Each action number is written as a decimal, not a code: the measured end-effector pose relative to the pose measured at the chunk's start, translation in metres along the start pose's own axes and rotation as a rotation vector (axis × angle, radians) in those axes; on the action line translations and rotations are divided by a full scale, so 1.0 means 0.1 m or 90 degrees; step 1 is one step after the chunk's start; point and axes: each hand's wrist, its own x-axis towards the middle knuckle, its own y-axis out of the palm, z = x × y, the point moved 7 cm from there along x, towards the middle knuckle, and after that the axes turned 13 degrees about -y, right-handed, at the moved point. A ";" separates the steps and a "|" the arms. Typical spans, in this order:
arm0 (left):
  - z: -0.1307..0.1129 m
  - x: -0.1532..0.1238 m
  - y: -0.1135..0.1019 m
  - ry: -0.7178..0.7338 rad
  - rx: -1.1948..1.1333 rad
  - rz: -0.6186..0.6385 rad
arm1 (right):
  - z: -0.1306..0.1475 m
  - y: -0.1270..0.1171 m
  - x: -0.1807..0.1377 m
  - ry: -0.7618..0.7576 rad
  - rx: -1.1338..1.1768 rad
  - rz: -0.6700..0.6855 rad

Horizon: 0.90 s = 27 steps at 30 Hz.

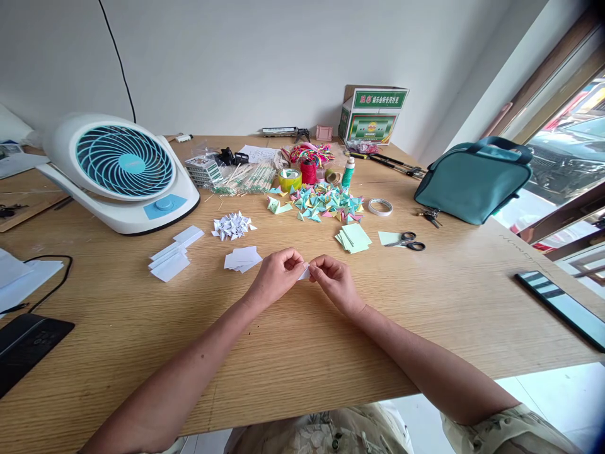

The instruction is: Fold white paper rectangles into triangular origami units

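Between my two hands, just above the wooden table [293, 340], is a small piece of white paper [305, 273]. My left hand [278, 271] pinches its left side between thumb and fingers. On the other side my right hand [334, 280] grips it the same way. Fingers cover most of the paper, so its folds are hard to make out. Left of my hands lie a small stack of white paper pieces [242, 258], a pile of folded white paper triangles [232, 226] and longer white strips [176, 255].
Beyond my hands are coloured folded papers [331, 203], green paper squares [353, 238], scissors [410, 241] and a tape roll [380, 207]. A white fan [123, 170] stands at left. To the right are a teal bag [472, 180], keys [430, 216] and a phone [562, 306].
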 end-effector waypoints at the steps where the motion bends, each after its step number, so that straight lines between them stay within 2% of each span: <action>1: 0.00 0.00 0.00 0.003 0.002 0.001 | 0.00 0.00 0.00 0.000 -0.001 0.003; 7: 0.02 0.01 0.02 0.017 0.000 0.006 | -0.01 -0.01 -0.01 0.008 0.000 0.014; 14: 0.16 0.02 0.15 -0.062 -0.167 0.105 | 0.00 0.01 0.01 -0.005 0.038 0.025; 19: 0.10 -0.01 0.14 -0.030 -0.151 0.068 | 0.05 0.00 0.02 -0.029 0.023 0.008; 27: 0.20 -0.07 0.34 -0.148 -0.288 0.141 | -0.09 -0.09 0.01 -0.011 0.143 -0.090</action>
